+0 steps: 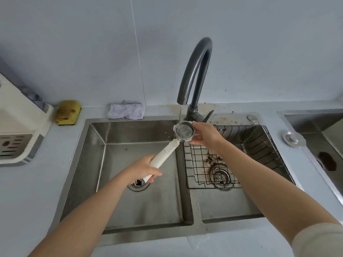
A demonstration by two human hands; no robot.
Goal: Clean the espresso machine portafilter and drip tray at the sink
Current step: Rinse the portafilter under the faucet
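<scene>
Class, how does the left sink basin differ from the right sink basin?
The left basin has no rack; the right basin holds a black wire rack. The left basin looks wider than the right. Coffee grounds lie scattered on the right basin's floor; the left basin's sit only in its drain. Both are stainless steel with round drains.

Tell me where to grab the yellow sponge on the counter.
Probably pinch the yellow sponge across its two long edges, coming down from the sink side: it lies flat, with the wall behind and the white machine at its left.
</scene>
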